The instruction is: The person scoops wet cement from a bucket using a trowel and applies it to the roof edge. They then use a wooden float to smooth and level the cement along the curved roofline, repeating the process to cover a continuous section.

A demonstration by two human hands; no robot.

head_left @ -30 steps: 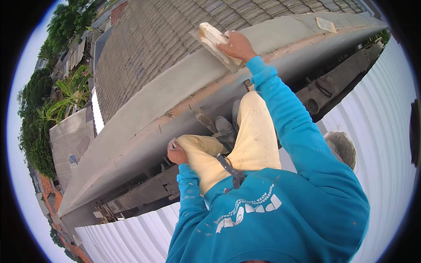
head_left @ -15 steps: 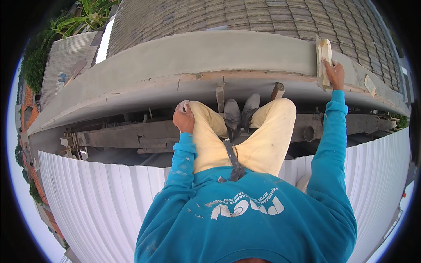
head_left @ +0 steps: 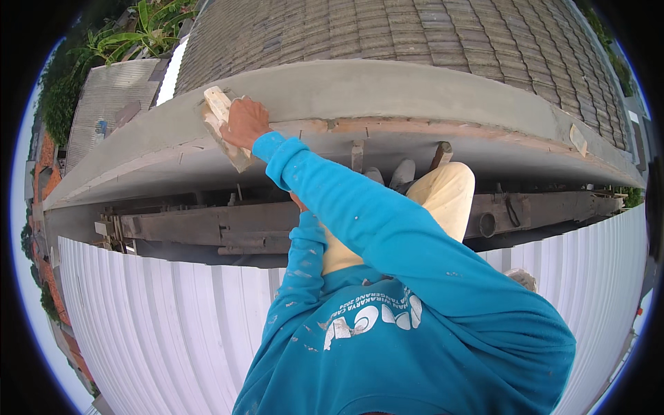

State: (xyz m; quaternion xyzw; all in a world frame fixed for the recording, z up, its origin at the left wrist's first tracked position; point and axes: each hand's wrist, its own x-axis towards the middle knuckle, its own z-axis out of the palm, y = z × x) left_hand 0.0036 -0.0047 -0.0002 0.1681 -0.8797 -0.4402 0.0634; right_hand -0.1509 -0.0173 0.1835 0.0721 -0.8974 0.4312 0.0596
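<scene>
My right hand (head_left: 246, 123) grips the pale handle of a plastering float (head_left: 218, 104), its fingers wrapped round it. The right arm stretches across my body to the left. The float's flat plate is tilted over the smooth grey cement band (head_left: 387, 86), and its lower end overhangs the band's bottom edge. My left hand (head_left: 298, 202) is near my left thigh, mostly covered by the right sleeve. Its fingers are hidden from sight.
Brown roof tiles (head_left: 387, 34) rise beyond the band. A small pale flat piece (head_left: 578, 140) is on its right part. Wooden props (head_left: 441, 155) and a long dark beam (head_left: 256, 220) run below. White corrugated sheeting (head_left: 159, 297) spreads behind me.
My right hand has carried the float from the far right of the band to its left part. The right arm now crosses my body and covers most of my left hand.
</scene>
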